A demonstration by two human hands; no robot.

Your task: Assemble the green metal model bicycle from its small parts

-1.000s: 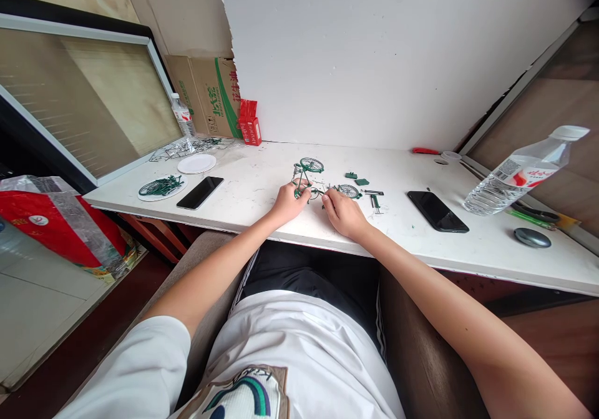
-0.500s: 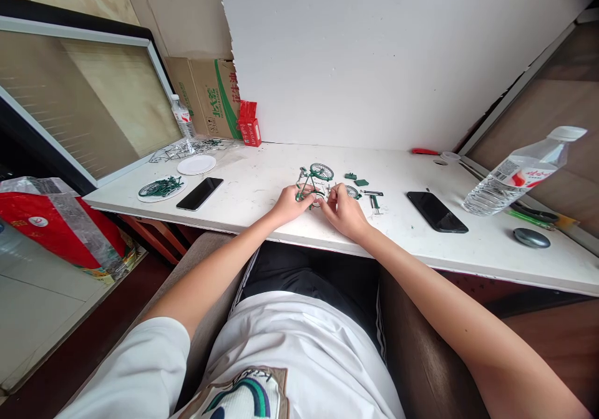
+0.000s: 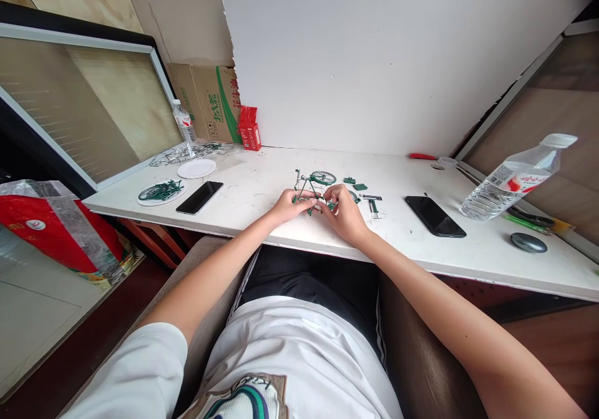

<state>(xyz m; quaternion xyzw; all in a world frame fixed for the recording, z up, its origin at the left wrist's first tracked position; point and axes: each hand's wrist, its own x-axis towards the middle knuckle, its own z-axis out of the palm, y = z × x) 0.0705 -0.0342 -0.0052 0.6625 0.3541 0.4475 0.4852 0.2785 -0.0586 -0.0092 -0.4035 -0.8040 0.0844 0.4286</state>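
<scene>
At the table (image 3: 253,185), my left grip (image 3: 286,208) is pinching the green model bicycle (image 3: 322,178), presumably steadying it; my right grip (image 3: 345,215) is sitting curled alongside, hold hidden.

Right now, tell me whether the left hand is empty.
No, the left hand is gripping the green model bicycle.

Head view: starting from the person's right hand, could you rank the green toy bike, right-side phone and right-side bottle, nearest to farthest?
1. Green toy bike: just left of the right hand.
2. Phone: off to the hand's right.
3. Bottle: farther right, past the phone.
</scene>
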